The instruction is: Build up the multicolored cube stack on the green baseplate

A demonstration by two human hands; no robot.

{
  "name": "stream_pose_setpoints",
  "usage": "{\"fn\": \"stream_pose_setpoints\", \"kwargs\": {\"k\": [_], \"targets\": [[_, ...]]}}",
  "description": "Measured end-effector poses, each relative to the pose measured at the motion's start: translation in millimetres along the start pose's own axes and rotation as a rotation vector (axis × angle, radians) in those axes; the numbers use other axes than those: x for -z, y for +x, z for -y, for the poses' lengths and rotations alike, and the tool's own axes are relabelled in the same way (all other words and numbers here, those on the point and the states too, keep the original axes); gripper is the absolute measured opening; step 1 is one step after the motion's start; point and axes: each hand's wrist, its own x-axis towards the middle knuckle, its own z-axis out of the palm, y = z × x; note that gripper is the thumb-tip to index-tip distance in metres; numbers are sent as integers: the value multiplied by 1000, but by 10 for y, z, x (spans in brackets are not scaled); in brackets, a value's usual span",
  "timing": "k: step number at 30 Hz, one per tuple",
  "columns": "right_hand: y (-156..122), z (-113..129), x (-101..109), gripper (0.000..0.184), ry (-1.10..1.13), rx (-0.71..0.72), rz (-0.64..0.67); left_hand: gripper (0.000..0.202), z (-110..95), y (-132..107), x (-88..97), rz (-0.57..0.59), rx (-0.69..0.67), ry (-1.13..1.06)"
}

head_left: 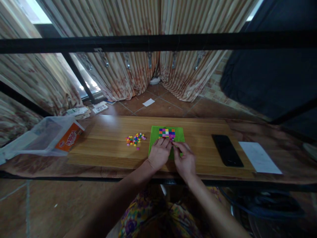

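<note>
A green studded baseplate (155,133) lies on the wooden board (104,145). A patch of small coloured bricks (166,133) is fixed near its far edge. My left hand (159,152) rests on the plate's near half, fingers bent and close together, its tips just short of the patch. My right hand (184,160) lies beside it on the plate, its fingers pinched together near the patch's near right corner; what they hold is too small to make out. A loose heap of coloured bricks (135,139) sits left of the plate.
A black phone (227,149) and a white sheet (259,157) lie to the right. At the left end a clear plastic box (42,136) lies on its side with an orange label. A black bar (158,42) crosses the view above; curtains hang behind.
</note>
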Motion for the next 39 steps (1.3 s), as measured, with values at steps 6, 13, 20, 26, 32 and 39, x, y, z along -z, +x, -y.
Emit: {"fn": "stream_pose_setpoints", "kwargs": {"k": [6, 13, 20, 26, 32, 39], "targets": [[-86, 266, -76, 24, 72, 31, 25, 38, 138, -226, 92, -114, 102, -167], [-314, 348, -445, 23, 58, 44, 262, 33, 703, -1029, 56, -327, 603, -183], [-128, 329, -941, 30, -87, 28, 304, 34, 962, -1267, -17, -315, 785, -190], [179, 253, -1201, 35, -222, -15, 281, 31, 982, -1189, -83, -271, 753, -184], [342, 277, -1431, 26, -389, -26, 390, 30, 956, -1217, -79, -286, 735, -153], [293, 340, -1369, 29, -314, 11, 410, 28, 971, -1210, -40, -325, 750, -207]]}}
